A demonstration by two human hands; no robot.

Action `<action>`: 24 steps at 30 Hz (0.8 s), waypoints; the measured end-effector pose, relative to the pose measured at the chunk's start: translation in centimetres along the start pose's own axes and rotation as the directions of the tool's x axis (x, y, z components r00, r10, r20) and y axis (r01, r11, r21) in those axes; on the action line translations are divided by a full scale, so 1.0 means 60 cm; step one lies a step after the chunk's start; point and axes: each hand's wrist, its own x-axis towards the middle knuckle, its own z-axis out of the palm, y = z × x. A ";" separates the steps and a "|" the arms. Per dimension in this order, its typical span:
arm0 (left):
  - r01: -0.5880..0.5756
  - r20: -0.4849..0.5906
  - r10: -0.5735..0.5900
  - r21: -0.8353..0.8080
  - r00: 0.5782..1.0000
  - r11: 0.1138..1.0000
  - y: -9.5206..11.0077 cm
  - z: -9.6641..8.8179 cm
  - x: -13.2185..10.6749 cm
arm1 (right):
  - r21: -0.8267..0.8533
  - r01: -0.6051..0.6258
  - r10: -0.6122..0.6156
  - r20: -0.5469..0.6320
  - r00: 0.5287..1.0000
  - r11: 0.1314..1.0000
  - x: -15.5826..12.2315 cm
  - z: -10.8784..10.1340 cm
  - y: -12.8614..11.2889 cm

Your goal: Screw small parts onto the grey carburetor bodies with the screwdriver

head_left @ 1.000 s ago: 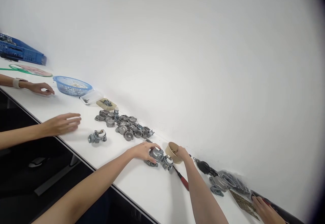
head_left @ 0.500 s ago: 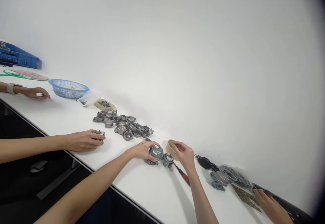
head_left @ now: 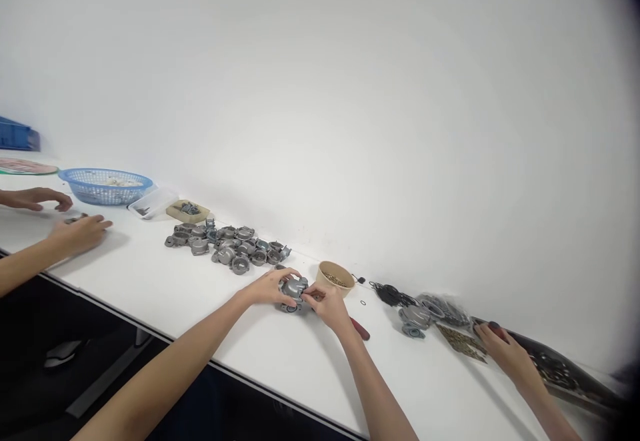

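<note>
My left hand (head_left: 270, 287) grips a grey cast-metal part (head_left: 293, 289) that rests on the white table (head_left: 300, 361), fingers curled round its left side. My right hand (head_left: 326, 302) is pinched against the same part from the right; whether a small piece sits between its fingertips I cannot make out. A tan paper bowl (head_left: 335, 275) with small brass-coloured bits stands just behind the hands. A red-handled tool (head_left: 361, 330) lies partly under my right wrist.
A heap of several grey metal castings (head_left: 227, 242) lies left of my hands. Farther left stand a tan tray (head_left: 187, 210), a clear box (head_left: 153, 202) and a blue basket (head_left: 104, 185). Another person's hands (head_left: 75, 233) work at far left; a third person's hand (head_left: 505, 350) rests right, by black rings (head_left: 393, 293) and bags.
My right hand left the paper bowl and came down onto the metal part beside my left hand. The person at left drew a casting away to the left. The view shifted rightwards.
</note>
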 end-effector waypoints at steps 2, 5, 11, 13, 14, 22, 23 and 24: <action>-0.018 0.001 0.018 -0.002 1.000 1.000 0.000 -0.001 0.001 | 0.002 0.009 -0.009 0.006 1.000 1.000 0.000 0.001 -0.002; -0.045 0.006 0.045 -0.001 0.999 0.999 0.002 -0.002 0.001 | 0.006 0.017 -0.017 0.016 1.000 1.000 0.001 0.000 -0.003; -0.031 0.006 0.031 0.031 1.000 0.999 0.004 -0.003 -0.002 | 0.050 -0.014 0.013 0.017 1.000 0.999 0.000 0.001 0.008; -0.013 -0.003 0.013 0.047 1.000 0.999 0.003 -0.002 -0.002 | 0.053 -0.009 0.008 0.021 1.000 0.999 0.000 0.002 0.012; -0.007 -0.003 0.008 0.052 1.000 0.999 0.002 -0.002 -0.003 | 0.054 -0.007 0.006 0.022 1.000 0.999 0.000 0.002 0.014; -0.018 -0.001 0.018 0.054 1.000 0.998 0.003 0.000 -0.005 | 0.044 -0.007 0.006 0.018 1.000 0.999 -0.002 0.004 0.010; -0.021 -0.006 0.021 0.052 1.000 0.998 0.004 0.000 -0.005 | 0.021 0.002 -0.003 0.028 1.000 1.000 -0.002 0.004 0.008; -0.022 -0.009 0.022 0.051 1.000 0.998 0.003 0.000 -0.004 | -0.009 0.016 -0.015 0.041 0.999 1.000 -0.001 0.003 0.007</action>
